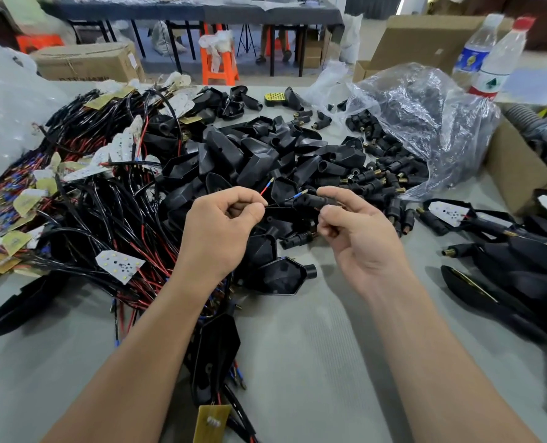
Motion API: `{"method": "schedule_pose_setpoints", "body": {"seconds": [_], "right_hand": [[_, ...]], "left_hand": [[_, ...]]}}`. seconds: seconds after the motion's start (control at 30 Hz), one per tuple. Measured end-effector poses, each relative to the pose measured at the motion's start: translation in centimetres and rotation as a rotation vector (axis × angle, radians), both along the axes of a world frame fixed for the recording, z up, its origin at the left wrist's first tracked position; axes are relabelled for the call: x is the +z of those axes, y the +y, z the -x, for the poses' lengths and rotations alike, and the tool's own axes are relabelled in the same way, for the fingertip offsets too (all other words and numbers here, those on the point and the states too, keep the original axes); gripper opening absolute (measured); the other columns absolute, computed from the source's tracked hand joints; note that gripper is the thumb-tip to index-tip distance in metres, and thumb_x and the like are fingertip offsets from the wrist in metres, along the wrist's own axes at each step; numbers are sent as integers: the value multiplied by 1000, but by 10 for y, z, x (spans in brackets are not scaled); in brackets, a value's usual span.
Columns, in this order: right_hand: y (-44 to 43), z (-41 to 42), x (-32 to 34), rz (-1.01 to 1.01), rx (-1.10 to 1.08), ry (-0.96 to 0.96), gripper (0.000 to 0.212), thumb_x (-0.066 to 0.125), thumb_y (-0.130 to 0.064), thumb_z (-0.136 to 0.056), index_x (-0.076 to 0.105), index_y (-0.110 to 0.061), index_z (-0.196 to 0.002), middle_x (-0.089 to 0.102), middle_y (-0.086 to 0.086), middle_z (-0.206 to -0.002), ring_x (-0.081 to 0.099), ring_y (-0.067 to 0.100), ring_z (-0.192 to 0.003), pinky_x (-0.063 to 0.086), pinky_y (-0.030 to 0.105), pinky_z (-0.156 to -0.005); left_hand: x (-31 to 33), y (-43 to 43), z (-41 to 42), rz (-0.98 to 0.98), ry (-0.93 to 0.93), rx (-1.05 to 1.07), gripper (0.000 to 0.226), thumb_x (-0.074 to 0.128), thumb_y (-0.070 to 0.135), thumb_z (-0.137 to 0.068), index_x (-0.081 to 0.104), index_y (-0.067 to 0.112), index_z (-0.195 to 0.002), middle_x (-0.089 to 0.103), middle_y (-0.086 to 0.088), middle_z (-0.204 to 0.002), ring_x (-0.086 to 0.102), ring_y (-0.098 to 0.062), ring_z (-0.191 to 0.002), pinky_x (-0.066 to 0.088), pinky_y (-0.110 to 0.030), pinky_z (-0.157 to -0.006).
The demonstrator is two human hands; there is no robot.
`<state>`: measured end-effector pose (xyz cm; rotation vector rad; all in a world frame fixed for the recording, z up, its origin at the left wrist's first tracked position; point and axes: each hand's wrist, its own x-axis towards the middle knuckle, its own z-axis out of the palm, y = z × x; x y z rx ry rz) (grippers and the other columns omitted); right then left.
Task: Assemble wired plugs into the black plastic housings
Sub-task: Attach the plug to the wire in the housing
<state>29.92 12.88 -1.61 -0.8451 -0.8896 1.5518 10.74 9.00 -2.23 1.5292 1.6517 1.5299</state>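
My left hand pinches a thin wire pair whose red lead with a blue-sleeved tip points up to the right. My right hand grips a small black cylindrical plug between thumb and fingers, and a second blue-sleeved tip sticks out at its left end. Both hands hover over the pile of black plastic housings. One housing lies open side down just below my hands. A wired housing with a yellow board lies between my forearms.
A tangle of black and red wire harnesses with white LED boards fills the left. A clear bag of black plugs sits at the right, beside a cardboard box and two water bottles. Finished assemblies lie at right.
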Motion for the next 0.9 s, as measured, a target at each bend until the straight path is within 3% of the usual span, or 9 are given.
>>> {"method": "schedule_pose_setpoints", "body": {"seconds": [0.4, 0.53, 0.63, 0.8, 0.9], "right_hand": [[-3, -1, 2, -36, -38, -50, 36, 55, 21, -84, 74, -7, -98, 50, 7, -68, 44, 15, -59, 41, 22, -59], [-5, -3, 4, -72, -79, -169, 40, 60, 20, -81, 77, -13, -93, 53, 11, -77, 44, 15, -61, 42, 22, -61], [-6, -5, 5, -104, -112, -255, 43, 62, 19, -78, 80, -20, -85, 57, 11, -77, 46, 16, -64, 42, 24, -62], [-5, -6, 4, -143, -150, -347, 46, 61, 19, -77, 80, -22, -81, 52, 12, -78, 41, 24, -75, 37, 30, -64], [-6, -7, 4, -169, -151, -384, 45, 60, 19, -77, 79, -22, -83, 47, 9, -71, 38, 21, -69, 34, 22, -54]], "left_hand": [[5, -5, 5, 40, 109, 25, 25, 76, 17, -89, 78, 40, -80, 70, 13, -72, 57, 0, -63, 47, -11, -62], [7, -8, 6, 52, 223, 40, 22, 77, 18, -89, 78, 39, -81, 68, 11, -74, 60, -7, -75, 46, -17, -72], [10, -10, 6, 45, 284, 40, 24, 77, 18, -89, 76, 41, -81, 67, 18, -79, 59, -5, -81, 40, -11, -73], [12, -10, 6, 28, 251, -16, 26, 79, 16, -88, 77, 40, -79, 69, 13, -78, 59, -9, -82, 39, -8, -73], [11, -10, 5, 26, 237, -34, 26, 80, 16, -88, 77, 40, -78, 69, 12, -77, 60, -11, -81, 40, -9, -73]]}}
